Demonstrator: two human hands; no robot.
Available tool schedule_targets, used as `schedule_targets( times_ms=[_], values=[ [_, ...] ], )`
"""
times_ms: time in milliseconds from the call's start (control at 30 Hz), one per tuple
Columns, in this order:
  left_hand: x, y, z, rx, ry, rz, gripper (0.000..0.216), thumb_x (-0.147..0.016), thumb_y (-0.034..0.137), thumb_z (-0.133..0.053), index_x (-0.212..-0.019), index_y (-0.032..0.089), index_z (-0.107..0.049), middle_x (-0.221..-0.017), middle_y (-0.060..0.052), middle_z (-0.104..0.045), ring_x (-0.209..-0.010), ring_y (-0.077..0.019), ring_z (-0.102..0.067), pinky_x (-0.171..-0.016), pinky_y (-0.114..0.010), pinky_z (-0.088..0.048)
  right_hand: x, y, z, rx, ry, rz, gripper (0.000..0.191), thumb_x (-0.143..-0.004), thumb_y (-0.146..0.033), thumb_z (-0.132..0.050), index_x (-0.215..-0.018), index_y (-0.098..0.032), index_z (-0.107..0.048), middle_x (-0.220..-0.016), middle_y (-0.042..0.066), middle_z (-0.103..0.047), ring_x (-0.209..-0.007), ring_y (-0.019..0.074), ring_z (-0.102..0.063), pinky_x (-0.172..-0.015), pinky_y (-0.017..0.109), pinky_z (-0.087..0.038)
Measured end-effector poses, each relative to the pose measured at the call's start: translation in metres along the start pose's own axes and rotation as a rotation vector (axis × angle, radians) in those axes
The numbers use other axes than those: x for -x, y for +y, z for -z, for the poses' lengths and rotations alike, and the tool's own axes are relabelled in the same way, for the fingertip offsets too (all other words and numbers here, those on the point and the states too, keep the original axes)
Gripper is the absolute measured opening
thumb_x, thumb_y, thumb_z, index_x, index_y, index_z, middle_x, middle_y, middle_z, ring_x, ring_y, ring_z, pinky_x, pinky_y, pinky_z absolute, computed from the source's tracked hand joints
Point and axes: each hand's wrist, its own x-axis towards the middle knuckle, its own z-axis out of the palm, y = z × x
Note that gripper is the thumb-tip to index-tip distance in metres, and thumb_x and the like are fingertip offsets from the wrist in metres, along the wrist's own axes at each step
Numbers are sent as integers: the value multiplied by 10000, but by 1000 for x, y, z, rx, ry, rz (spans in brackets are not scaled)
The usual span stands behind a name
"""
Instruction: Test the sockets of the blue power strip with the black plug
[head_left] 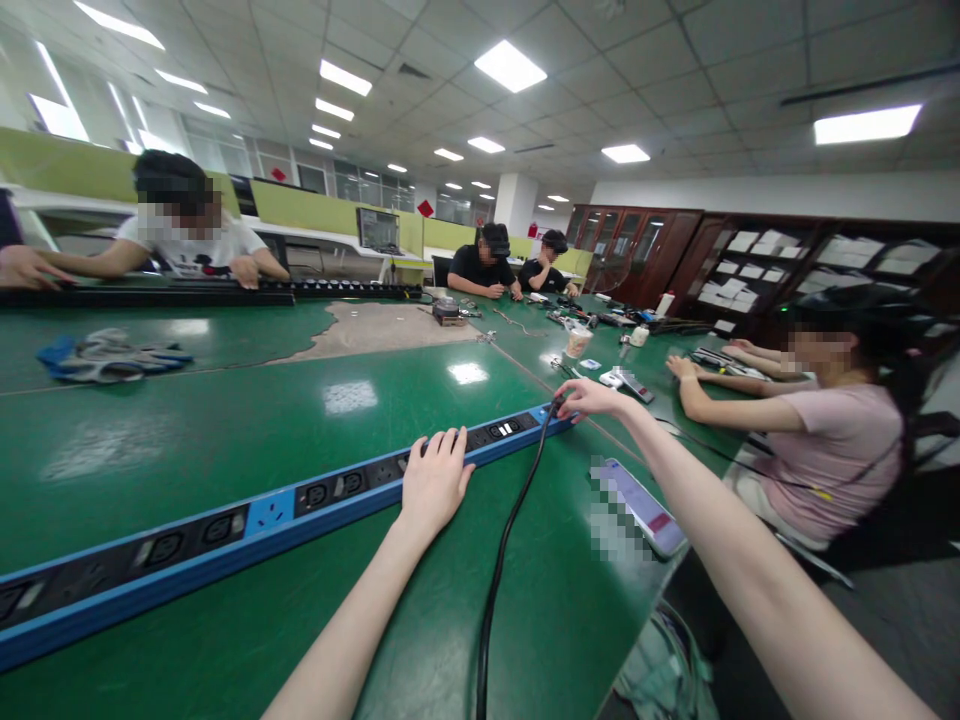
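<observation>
A long blue power strip [270, 513] with black socket panels runs across the green table, from the near left up to the middle. My left hand [436, 475] lies over it, fingers across the top towards the far edge and thumb along the near side. At the strip's far right end, my right hand [589, 398] pinches the end of a black power cable [512, 510]. My fingertips partly hide that end, and I cannot tell whether it is seated in a socket. The cable hangs in a curve down to the table's near edge.
A phone [641, 507] lies right of the cable, near the table edge [637, 630]. Work gloves [112, 357] lie at far left. A paper cup [577, 340] and small devices stand beyond my right hand. Several people sit around the table; one [817, 420] is close on the right.
</observation>
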Motion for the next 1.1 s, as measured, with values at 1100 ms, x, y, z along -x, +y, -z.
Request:
schedule_targets(
  times_ms=[1100],
  values=[
    [1,1,0,-4,-3,0,566,-1029,359,-487,-1573,200,-487,-1510,-154,-608,-1381,-323,-534,-1183,-522,-361,-38,-14,-17,313,149,-197,349,-968,-386,-686,-723,-138,-674,-763,167,-790,-668,236,-787,-575,249,-615]
  ],
)
